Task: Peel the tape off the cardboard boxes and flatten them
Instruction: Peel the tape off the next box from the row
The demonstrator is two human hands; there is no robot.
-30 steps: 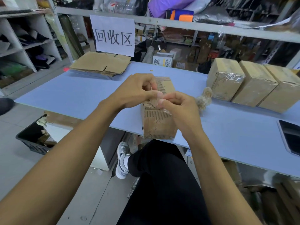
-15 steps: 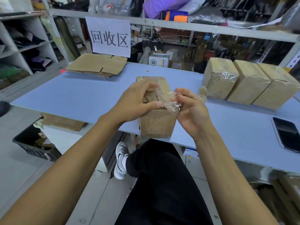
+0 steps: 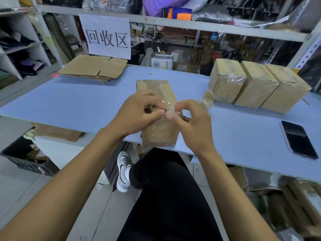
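A small brown cardboard box (image 3: 159, 134) with torn, ribbed paper on its top lies at the near edge of the blue table (image 3: 83, 105). My left hand (image 3: 139, 113) grips the box from the left, thumb pressed on its top. My right hand (image 3: 191, 124) pinches a crumpled strip of clear tape (image 3: 171, 109) right above the box, thumb and fingertips meeting next to my left thumb. Three taped boxes (image 3: 257, 86) stand in a row at the far right. A wad of peeled tape (image 3: 206, 100) lies in front of them.
A stack of flattened cardboard (image 3: 93, 68) lies at the table's far left under a paper sign. A black phone (image 3: 298, 140) lies near the right edge. My crossed leg is under the table; a black crate (image 3: 22, 157) sits on the floor at left.
My right hand pulled a strip of tape off toward the right half a second ago; now it has come back against my left thumb, pinching the bunched tape on the box top.
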